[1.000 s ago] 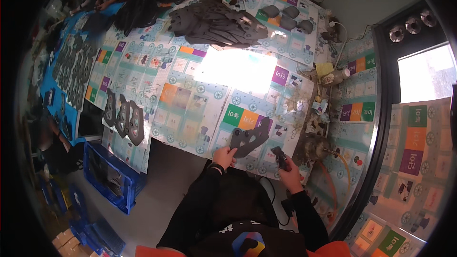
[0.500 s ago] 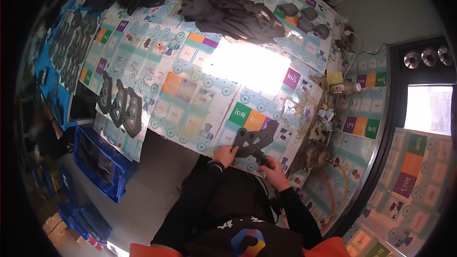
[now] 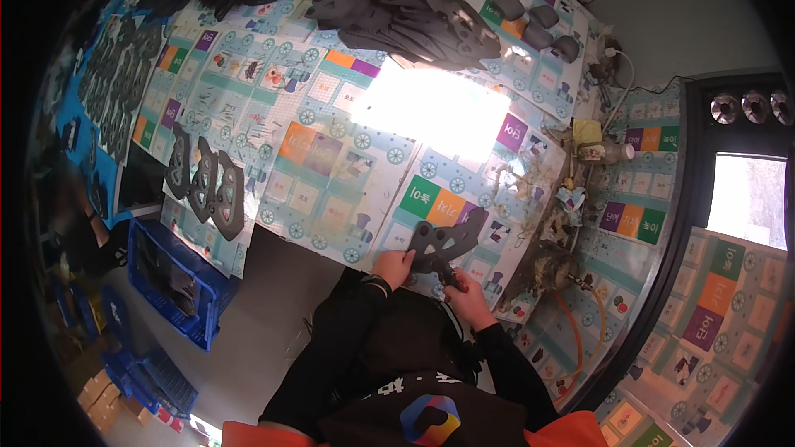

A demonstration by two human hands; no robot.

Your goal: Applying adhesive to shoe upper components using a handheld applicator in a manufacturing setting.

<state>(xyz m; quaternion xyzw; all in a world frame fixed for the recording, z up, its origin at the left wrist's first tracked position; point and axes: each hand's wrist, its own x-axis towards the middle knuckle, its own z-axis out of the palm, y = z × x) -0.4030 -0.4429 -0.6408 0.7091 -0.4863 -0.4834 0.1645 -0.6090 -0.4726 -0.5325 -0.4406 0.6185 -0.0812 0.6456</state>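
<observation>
My left hand [image 3: 393, 268] pinches the left end of a dark grey, curved flat piece [image 3: 454, 247] with cut-out openings, above the near edge of the table. A dark, stubby handheld tool [image 3: 445, 272] is in my closed right hand [image 3: 470, 301]. Its front end is against or just below the near edge of the piece; I cannot tell whether they touch. Three similar grey pieces with cut-outs [image 3: 205, 180] lie side by side at the table's left corner.
A large heap of grey pieces [image 3: 402, 16] covers the far table, beside several rounded grey lumps [image 3: 540, 38]. More pieces [image 3: 124, 83] lie on a blue sheet at left. A blue crate [image 3: 214, 314] stands on the floor. Right of the table is a grimy machine [image 3: 553, 269] with hoses.
My right hand and the tool have shifted slightly left along the piece's near edge. The left hand keeps its hold, and the piece has barely moved. The view has tilted a little.
</observation>
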